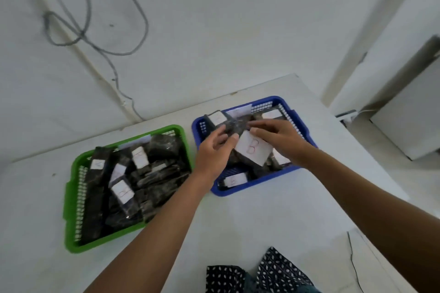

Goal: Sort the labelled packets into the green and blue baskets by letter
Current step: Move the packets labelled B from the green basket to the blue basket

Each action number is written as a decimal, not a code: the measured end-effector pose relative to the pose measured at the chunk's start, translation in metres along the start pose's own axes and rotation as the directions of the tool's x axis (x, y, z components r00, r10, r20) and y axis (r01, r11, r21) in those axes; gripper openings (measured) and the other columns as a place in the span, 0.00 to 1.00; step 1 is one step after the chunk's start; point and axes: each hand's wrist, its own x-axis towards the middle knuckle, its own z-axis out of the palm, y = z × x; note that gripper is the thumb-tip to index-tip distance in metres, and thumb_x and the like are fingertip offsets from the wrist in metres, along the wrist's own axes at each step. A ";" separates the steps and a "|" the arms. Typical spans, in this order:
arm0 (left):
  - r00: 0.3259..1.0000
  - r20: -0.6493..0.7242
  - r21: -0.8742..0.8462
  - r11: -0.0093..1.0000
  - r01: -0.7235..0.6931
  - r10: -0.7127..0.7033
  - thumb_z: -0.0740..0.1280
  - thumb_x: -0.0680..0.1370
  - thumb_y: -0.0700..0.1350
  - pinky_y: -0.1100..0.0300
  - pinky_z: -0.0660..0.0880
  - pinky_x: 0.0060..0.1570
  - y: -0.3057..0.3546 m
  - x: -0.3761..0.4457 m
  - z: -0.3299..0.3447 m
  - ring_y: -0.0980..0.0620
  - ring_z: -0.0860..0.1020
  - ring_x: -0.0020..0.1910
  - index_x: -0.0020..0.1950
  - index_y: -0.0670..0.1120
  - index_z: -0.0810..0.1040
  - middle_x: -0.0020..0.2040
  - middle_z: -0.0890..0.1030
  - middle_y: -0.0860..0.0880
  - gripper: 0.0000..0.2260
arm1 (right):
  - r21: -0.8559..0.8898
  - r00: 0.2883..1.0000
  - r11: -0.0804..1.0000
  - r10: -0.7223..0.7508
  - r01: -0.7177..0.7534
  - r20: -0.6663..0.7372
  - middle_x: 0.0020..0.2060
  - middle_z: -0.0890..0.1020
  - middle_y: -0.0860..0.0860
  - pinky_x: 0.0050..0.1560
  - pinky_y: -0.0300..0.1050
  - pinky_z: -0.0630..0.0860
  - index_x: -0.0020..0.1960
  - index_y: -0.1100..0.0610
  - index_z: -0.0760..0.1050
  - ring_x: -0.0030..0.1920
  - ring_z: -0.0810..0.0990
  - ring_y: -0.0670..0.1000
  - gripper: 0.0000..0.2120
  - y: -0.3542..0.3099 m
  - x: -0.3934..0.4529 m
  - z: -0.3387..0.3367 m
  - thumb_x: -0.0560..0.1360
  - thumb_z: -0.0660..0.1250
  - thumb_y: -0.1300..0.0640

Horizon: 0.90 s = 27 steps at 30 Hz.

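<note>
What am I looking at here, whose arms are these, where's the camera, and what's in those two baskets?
There is no machine here. This is a single picture from a camera worn on a person's head, looking down at their own bare arms. On the white table sit a green basket and a blue basket, both holding dark packets with white paper labels. Both hands are over the blue basket. The left hand and the right hand meet on a dark packet above it; motion blur hides exactly how the fingers hold it. Just below lies a packet labelled B. The patterned cloth at the bottom edge is probably the person's clothing.
</note>
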 end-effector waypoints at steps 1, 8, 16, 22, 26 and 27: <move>0.995 0.079 -0.015 0.998 0.058 -0.057 0.75 0.73 0.54 0.51 0.80 0.58 -0.001 0.005 0.013 0.52 0.83 0.56 0.65 0.55 0.79 0.59 0.83 0.50 0.20 | -0.044 1.000 0.999 0.020 -0.020 0.013 0.53 0.85 0.50 0.44 0.38 0.80 0.63 0.55 0.81 0.51 0.85 0.48 0.13 0.004 -0.002 -0.014 0.79 0.69 0.57; 0.950 0.218 -0.039 0.970 0.239 -0.225 0.70 0.79 0.45 0.53 0.82 0.53 -0.009 0.025 0.076 0.49 0.84 0.54 0.57 0.51 0.81 0.56 0.85 0.46 0.08 | -0.064 0.977 0.998 0.015 -0.029 -0.214 0.53 0.85 0.47 0.45 0.42 0.83 0.62 0.52 0.80 0.50 0.85 0.48 0.12 0.039 0.000 -0.072 0.81 0.65 0.52; 0.950 -0.073 -0.230 0.932 0.280 -0.303 0.68 0.81 0.45 0.51 0.82 0.54 -0.015 0.064 0.110 0.48 0.81 0.58 0.59 0.49 0.79 0.58 0.82 0.45 0.07 | -0.172 0.886 0.942 0.196 -0.290 -0.421 0.64 0.78 0.51 0.58 0.46 0.72 0.72 0.53 0.70 0.63 0.77 0.53 0.22 0.096 0.031 -0.104 0.84 0.54 0.44; 0.947 -0.183 -0.191 0.955 0.228 -0.263 0.67 0.81 0.45 0.59 0.81 0.49 0.005 0.100 0.142 0.50 0.79 0.56 0.51 0.50 0.79 0.56 0.80 0.47 0.02 | -0.099 0.873 0.931 0.288 -0.352 -0.395 0.39 0.82 0.53 0.45 0.53 0.77 0.46 0.58 0.76 0.43 0.82 0.55 0.25 0.112 0.051 -0.099 0.84 0.50 0.41; 0.938 -0.264 -0.066 0.975 0.214 -0.223 0.67 0.81 0.47 0.57 0.81 0.50 0.009 0.130 0.163 0.51 0.80 0.52 0.56 0.46 0.80 0.52 0.82 0.49 0.07 | -0.112 0.856 0.909 0.329 -0.402 -0.399 0.38 0.84 0.53 0.44 0.51 0.79 0.44 0.58 0.78 0.41 0.82 0.54 0.30 0.116 0.058 -0.099 0.82 0.50 0.36; 0.938 -0.291 0.007 0.980 0.201 -0.190 0.67 0.80 0.48 0.58 0.81 0.50 0.009 0.135 0.166 0.51 0.80 0.53 0.56 0.46 0.81 0.53 0.83 0.49 0.08 | -0.130 0.850 0.902 0.329 -0.412 -0.411 0.37 0.83 0.52 0.44 0.52 0.78 0.43 0.57 0.77 0.40 0.82 0.54 0.30 0.119 0.059 -0.098 0.81 0.50 0.35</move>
